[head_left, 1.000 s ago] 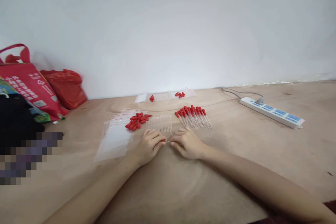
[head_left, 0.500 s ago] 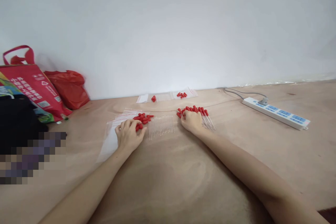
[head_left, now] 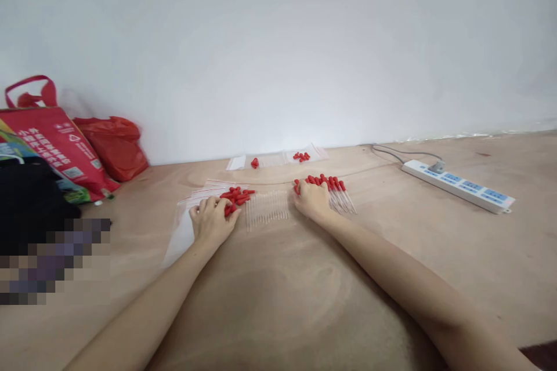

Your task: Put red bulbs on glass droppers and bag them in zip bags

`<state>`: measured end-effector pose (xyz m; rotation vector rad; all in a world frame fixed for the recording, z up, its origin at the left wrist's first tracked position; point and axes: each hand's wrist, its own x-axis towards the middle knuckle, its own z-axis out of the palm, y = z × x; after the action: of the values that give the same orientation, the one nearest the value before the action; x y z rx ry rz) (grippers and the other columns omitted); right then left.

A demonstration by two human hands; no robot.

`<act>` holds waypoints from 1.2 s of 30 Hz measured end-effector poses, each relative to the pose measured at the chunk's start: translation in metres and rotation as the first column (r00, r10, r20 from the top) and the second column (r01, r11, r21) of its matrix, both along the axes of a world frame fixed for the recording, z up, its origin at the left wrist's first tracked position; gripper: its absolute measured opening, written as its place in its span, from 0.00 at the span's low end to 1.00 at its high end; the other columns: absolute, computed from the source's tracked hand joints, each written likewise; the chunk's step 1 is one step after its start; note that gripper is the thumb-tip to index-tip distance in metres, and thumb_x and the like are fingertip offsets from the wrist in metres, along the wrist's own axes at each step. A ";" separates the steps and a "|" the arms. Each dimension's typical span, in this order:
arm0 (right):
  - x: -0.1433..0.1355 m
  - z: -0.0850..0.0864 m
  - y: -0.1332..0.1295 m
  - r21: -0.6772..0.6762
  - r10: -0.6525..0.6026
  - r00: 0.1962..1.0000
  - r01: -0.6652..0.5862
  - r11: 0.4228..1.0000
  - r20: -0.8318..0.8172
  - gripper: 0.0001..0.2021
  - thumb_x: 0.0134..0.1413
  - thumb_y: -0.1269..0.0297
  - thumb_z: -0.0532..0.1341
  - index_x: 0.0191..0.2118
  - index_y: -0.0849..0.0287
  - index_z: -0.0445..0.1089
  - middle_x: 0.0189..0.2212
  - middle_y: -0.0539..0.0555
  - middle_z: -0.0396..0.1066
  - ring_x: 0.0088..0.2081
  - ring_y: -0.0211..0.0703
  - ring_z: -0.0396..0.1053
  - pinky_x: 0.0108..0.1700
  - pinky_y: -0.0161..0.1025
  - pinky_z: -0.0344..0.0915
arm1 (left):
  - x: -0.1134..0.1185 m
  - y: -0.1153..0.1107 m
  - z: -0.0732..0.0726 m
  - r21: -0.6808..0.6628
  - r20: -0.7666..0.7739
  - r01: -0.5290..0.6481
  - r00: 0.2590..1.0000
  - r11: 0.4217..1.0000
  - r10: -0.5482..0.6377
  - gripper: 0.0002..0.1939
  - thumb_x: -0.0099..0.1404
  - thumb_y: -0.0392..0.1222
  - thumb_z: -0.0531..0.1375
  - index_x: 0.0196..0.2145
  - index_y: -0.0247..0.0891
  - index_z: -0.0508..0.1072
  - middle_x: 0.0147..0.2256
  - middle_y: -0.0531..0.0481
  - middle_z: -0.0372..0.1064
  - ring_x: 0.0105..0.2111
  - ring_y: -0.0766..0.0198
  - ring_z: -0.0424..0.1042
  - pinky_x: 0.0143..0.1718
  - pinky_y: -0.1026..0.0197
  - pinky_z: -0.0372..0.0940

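My left hand (head_left: pixel 212 221) rests on the left with thumb and fingers apart, bent over a pile of red rubber bulbs (head_left: pixel 235 192). Some bulbs lie under its fingertips. Right of the pile, clear thin pipettes (head_left: pixel 267 208) lie side by side in a row. My right hand (head_left: pixel 312 200) is closed at the left end of a row of droppers (head_left: pixel 340 196), clear tubes with red bulbs on them. Its fingertips are largely hidden, so what they grip cannot be made out. Red bulbs show just beyond and left of its fingers.
Zip bags (head_left: pixel 178 237) lie beneath and beside my left hand. Against the wall are more bags with red bulbs (head_left: pixel 301 156). A white power strip (head_left: pixel 456 185) with a grey cable is at right. A red shopping bag (head_left: pixel 56 139) and red plastic bag (head_left: pixel 114 148) stand at left.
My right hand has shifted slightly left along the end of the dropper row. My left hand has barely moved over the red bulbs.
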<state>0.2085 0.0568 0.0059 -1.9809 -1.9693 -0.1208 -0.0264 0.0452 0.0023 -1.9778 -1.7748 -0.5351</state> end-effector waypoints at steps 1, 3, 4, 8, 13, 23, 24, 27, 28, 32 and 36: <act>-0.003 0.000 -0.001 -0.014 0.028 1.000 -0.028 1.000 -0.005 0.13 0.52 0.61 0.50 0.35 0.63 0.67 0.32 0.61 0.72 0.36 0.48 0.68 0.41 0.45 0.47 | 0.000 0.001 0.000 -0.001 -0.005 -0.007 1.000 1.000 0.007 0.12 0.55 0.49 0.57 0.30 0.38 0.71 0.36 0.46 0.67 0.39 0.51 0.62 0.38 0.52 0.50; -0.010 0.001 -0.001 -0.057 0.051 0.998 -0.052 0.997 -0.021 0.12 0.52 0.62 0.50 0.33 0.62 0.68 0.32 0.60 0.72 0.36 0.47 0.68 0.41 0.45 0.47 | 0.000 0.002 0.000 0.000 -0.012 -0.017 1.000 1.000 0.017 0.12 0.55 0.49 0.57 0.29 0.38 0.72 0.35 0.45 0.67 0.39 0.51 0.62 0.38 0.52 0.50; -0.013 0.002 -0.001 -0.085 0.042 0.999 -0.045 0.995 -0.029 0.12 0.51 0.62 0.51 0.32 0.62 0.69 0.32 0.60 0.72 0.36 0.47 0.68 0.41 0.45 0.47 | 0.000 0.002 0.000 0.001 -0.014 -0.017 1.000 1.000 0.017 0.11 0.55 0.49 0.57 0.28 0.37 0.72 0.35 0.45 0.67 0.39 0.51 0.62 0.38 0.52 0.50; -0.023 0.005 0.003 -0.184 -0.029 0.998 0.018 0.983 -0.056 0.14 0.49 0.60 0.52 0.31 0.64 0.70 0.33 0.63 0.72 0.37 0.49 0.69 0.42 0.45 0.48 | 0.000 0.001 0.001 0.035 0.004 -0.008 1.000 0.999 0.008 0.10 0.56 0.45 0.56 0.28 0.37 0.72 0.34 0.45 0.68 0.39 0.52 0.63 0.40 0.51 0.50; -0.027 0.011 0.010 -0.258 -0.071 0.991 0.040 0.965 -0.110 0.11 0.45 0.65 0.54 0.33 0.64 0.71 0.35 0.63 0.72 0.36 0.49 0.69 0.42 0.45 0.50 | 0.005 -0.009 0.004 0.128 0.072 -0.011 0.997 0.992 0.002 0.08 0.55 0.42 0.55 0.26 0.37 0.71 0.31 0.45 0.68 0.36 0.51 0.63 0.38 0.50 0.52; -0.019 0.017 0.003 -0.214 0.036 0.993 -0.060 0.975 -0.115 0.13 0.51 0.63 0.50 0.34 0.64 0.69 0.34 0.63 0.72 0.38 0.50 0.69 0.36 0.40 0.55 | 0.031 -0.039 0.001 -0.008 0.302 0.690 0.691 0.723 -0.656 0.03 0.57 0.37 0.54 0.27 0.37 0.67 0.29 0.49 0.65 0.31 0.62 0.64 0.33 0.59 0.60; -0.014 0.017 -0.001 -0.183 0.084 0.991 -0.103 0.978 -0.108 0.13 0.53 0.63 0.49 0.35 0.65 0.67 0.35 0.63 0.72 0.38 0.50 0.69 0.35 0.39 0.55 | 0.033 -0.041 0.001 -0.034 0.325 0.703 0.680 0.711 -0.657 0.03 0.56 0.36 0.54 0.27 0.37 0.66 0.28 0.49 0.64 0.30 0.63 0.64 0.33 0.60 0.61; 0.005 0.012 -0.018 -0.090 0.232 0.967 -0.241 0.966 -0.107 0.12 0.57 0.64 0.47 0.39 0.66 0.63 0.35 0.62 0.71 0.36 0.47 0.68 0.33 0.38 0.54 | 0.036 -0.045 0.000 -0.103 0.367 0.712 0.676 0.694 -0.639 0.03 0.54 0.33 0.53 0.28 0.36 0.66 0.28 0.50 0.64 0.29 0.63 0.65 0.31 0.61 0.62; 0.012 0.008 -0.025 -0.061 0.284 0.952 -0.292 0.954 -0.116 0.11 0.57 0.64 0.47 0.39 0.65 0.61 0.35 0.61 0.71 0.36 0.46 0.68 0.34 0.37 0.54 | 0.037 -0.045 0.000 -0.118 0.375 0.714 0.675 0.690 -0.635 0.04 0.54 0.32 0.53 0.28 0.36 0.66 0.28 0.50 0.64 0.29 0.64 0.65 0.31 0.61 0.62; 0.035 -0.012 -0.055 0.072 0.509 0.855 -0.504 0.861 -0.099 0.07 0.58 0.66 0.47 0.35 0.61 0.59 0.32 0.55 0.71 0.32 0.42 0.67 0.39 0.39 0.51 | 0.041 -0.046 -0.002 -0.138 0.365 0.717 0.678 0.683 -0.638 0.06 0.54 0.35 0.55 0.32 0.36 0.68 0.33 0.48 0.65 0.32 0.63 0.66 0.35 0.60 0.63; 0.045 -0.025 -0.072 0.179 0.613 0.784 -0.592 0.786 -0.101 0.06 0.59 0.67 0.47 0.34 0.60 0.60 0.32 0.53 0.71 0.31 0.39 0.66 0.38 0.40 0.49 | 0.043 -0.043 -0.005 -0.121 0.264 0.690 0.715 0.713 -0.647 0.07 0.57 0.41 0.57 0.32 0.37 0.72 0.34 0.46 0.67 0.35 0.59 0.66 0.37 0.56 0.61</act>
<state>0.2539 -0.0149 -0.0190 -1.1462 -2.3102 0.0561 0.0162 0.0022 -0.0026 -2.8251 -1.1770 -0.8229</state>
